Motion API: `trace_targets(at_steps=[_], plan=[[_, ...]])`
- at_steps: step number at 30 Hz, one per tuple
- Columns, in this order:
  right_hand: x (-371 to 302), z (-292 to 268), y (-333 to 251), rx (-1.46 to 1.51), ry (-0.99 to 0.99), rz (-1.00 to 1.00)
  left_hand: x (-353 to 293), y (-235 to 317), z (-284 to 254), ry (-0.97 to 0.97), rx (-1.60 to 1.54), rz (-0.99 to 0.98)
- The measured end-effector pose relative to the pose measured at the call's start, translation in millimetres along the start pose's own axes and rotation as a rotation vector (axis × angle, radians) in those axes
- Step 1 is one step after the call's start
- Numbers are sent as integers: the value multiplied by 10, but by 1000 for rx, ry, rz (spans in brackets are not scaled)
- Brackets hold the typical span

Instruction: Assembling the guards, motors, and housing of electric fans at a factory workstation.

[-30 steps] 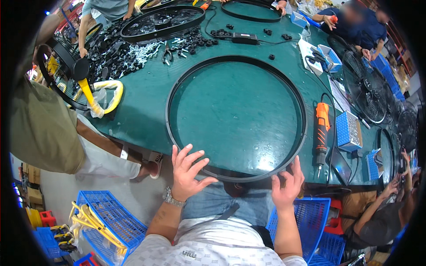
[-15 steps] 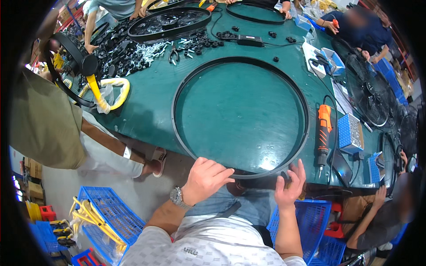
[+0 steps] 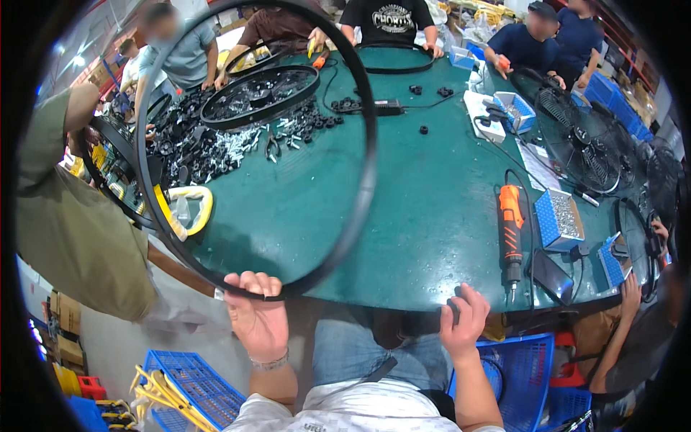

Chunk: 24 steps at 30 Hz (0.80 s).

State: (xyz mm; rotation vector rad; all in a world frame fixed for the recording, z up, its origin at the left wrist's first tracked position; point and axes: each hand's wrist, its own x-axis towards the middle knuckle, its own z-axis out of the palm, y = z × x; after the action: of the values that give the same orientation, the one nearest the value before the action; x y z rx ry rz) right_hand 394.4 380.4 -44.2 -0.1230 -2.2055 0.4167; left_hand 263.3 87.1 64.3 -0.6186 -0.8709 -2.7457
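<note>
My left hand is closed around the lower edge of a large black ring, a hoop-like rim. The ring stands tilted up off the table, and the far side of the bench shows through it. By the near table edge, my right hand has its fingers curled around a small black part, whose exact kind is hard to make out. An orange and black electric screwdriver lies just beyond my right hand, beside a dark phone.
On the green table are a blue box of screws, black fan grilles, a pile of black parts and bolts, and pliers. A person stands close on my left; others work around the table. Blue crates sit below.
The ring lay flat on the table; now it is lifted and tilted up to the left in my left hand. My right hand has come away from the ring.
</note>
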Motion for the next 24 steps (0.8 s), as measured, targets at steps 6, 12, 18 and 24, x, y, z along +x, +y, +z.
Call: trace_targets(at_steps=[6, 12, 18, 24], plan=[[8, -53, 11, 6, -23, 31, -64, -435, -222, 270, -445, -370], [-73, -10, 4, 0, -81, 39, -390, -737, -499, 315, -446, -523], [-84, 32, -22, -40, -83, 37, -534, -728, -583, 381, -478, -547], [-73, 43, -28, -64, -81, 18, -564, -691, -573, 438, -429, -580]])
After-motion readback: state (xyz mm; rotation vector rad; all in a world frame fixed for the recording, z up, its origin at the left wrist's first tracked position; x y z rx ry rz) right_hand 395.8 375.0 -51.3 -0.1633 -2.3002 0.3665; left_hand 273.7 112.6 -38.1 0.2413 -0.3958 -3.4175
